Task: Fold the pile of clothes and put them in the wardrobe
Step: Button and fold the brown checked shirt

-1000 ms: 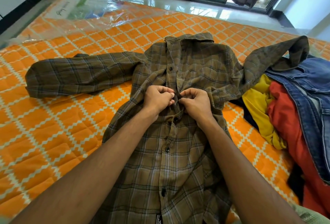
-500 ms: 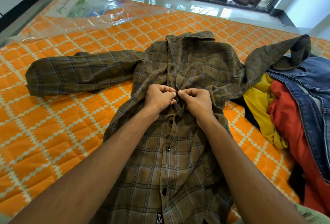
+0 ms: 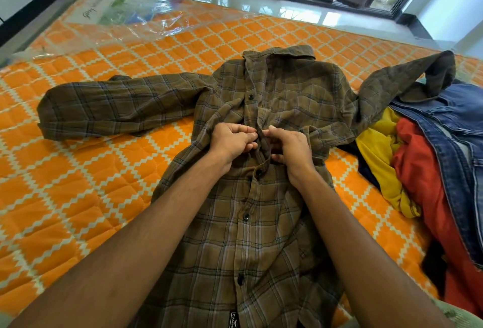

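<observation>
Shirt (image 3: pixel 261 236) lies spread across the middle of the mattress (image 3: pixel 78 197), pile (image 3: pixel 418 170) at the mattress's right edge. Left hand (image 3: pixel 230 142) and right hand (image 3: pixel 290 147) both pinch its placket (image 3: pixel 262 144) (buttoning, likely); keep the edges aligned and taut.

Hands (image 3: pixel 232 142) (image 3: pixel 290 150) x2, shirt (image 3: pixel 261 225) x1, pile (image 3: pixel 418 170) x1.

Shirt (image 3: pixel 261 236) flat on mattress (image 3: pixel 78 197).
Clothes pile (image 3: pixel 418 170) right, under one sleeve (image 3: pixel 405 76); plastic sheet (image 3: pixel 125 21) behind, left.
</observation>
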